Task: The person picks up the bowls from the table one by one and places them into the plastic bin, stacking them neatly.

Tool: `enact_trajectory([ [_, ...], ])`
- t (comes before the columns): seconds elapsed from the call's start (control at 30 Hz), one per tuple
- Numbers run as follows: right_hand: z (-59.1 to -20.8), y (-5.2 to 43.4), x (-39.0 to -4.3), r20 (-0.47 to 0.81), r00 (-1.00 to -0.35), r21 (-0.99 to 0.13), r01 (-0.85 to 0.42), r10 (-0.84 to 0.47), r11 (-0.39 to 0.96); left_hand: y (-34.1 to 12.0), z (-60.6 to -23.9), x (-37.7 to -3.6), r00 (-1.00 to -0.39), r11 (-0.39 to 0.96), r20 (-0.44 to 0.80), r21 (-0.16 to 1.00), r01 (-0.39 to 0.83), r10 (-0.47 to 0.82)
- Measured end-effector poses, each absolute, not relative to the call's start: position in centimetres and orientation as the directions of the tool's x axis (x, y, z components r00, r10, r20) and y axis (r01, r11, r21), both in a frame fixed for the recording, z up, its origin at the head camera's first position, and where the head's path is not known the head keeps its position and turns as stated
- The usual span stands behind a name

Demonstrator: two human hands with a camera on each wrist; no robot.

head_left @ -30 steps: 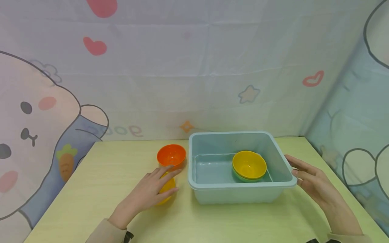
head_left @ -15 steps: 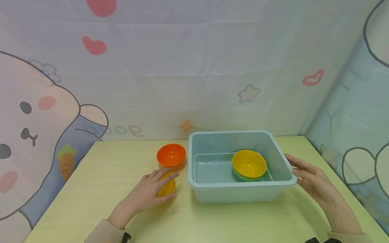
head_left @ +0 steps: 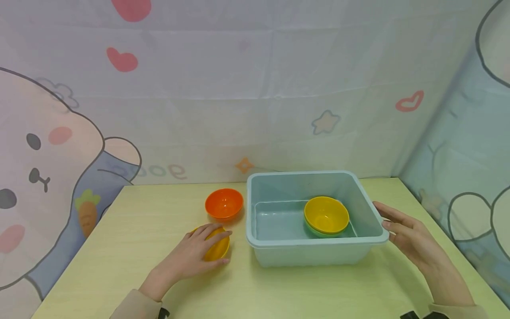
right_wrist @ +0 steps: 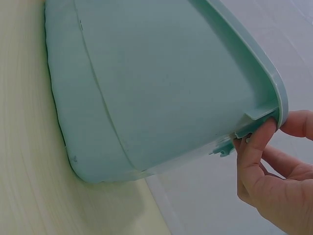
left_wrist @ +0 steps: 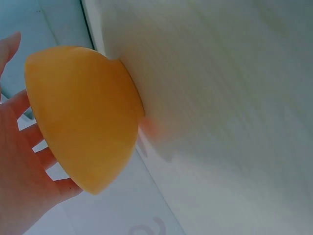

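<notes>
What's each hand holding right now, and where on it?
The left hand grips the yellow-orange bowl over its rim and outer wall. The right hand holds the blue tub by its right rim lip.

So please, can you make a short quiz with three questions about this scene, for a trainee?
1. True or false: the left hand holds the orange bowl.
2. What lies in the tub?
A. nothing
B. a yellow bowl nested in a green bowl
C. an orange bowl
3. Fill in: the right hand grips the tub by its ____.

Key
1. False. It grips the yellow bowl on the table; the orange bowl stands apart, farther back.
2. B. The yellow bowl in the tub sits in the green bowl.
3. Rim; the right wrist view shows the fingertips under the rim.
</notes>
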State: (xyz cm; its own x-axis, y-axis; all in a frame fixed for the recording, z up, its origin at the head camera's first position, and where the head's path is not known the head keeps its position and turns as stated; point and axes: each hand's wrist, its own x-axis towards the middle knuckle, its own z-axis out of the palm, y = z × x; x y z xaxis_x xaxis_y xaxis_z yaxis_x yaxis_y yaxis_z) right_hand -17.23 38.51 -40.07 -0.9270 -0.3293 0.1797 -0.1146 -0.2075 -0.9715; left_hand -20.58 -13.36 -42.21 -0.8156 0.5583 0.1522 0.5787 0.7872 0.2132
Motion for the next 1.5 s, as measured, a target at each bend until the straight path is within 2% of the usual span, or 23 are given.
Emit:
enact_trajectory([
  [0.57,-40.03,38.46,-17.22,0.185,-0.925,-0.969,-0.115,-0.331,-0.219,-14.11,-42.91,-20.36,-0.773,0.756,0.205,0.171,0.632,0.601],
  [0.9,-39.94,38.36,-17.14,0.184,-0.927,-0.970,-0.117,-0.327,-0.212,-14.09,-42.59,-20.32,-0.786,0.775,0.207,0.152,0.613,0.582],
  [1.1,-40.08,38.37,-17.25,0.199,-0.920,-0.962,-0.119,-0.337,-0.245,-14.14,-42.63,-20.49,-0.783,0.788,0.238,0.097,0.607,0.574],
  [1.27,-40.01,38.35,-17.20,0.192,-0.922,-0.968,-0.121,-0.337,-0.221,-14.09,-42.84,-20.70,-0.775,0.794,0.267,0.055,0.606,0.573],
  [1.5,-40.07,38.30,-17.20,0.198,-0.923,-0.965,-0.124,-0.331,-0.231,-14.05,-43.04,-20.99,-0.802,0.803,0.225,0.112,0.586,0.554],
])
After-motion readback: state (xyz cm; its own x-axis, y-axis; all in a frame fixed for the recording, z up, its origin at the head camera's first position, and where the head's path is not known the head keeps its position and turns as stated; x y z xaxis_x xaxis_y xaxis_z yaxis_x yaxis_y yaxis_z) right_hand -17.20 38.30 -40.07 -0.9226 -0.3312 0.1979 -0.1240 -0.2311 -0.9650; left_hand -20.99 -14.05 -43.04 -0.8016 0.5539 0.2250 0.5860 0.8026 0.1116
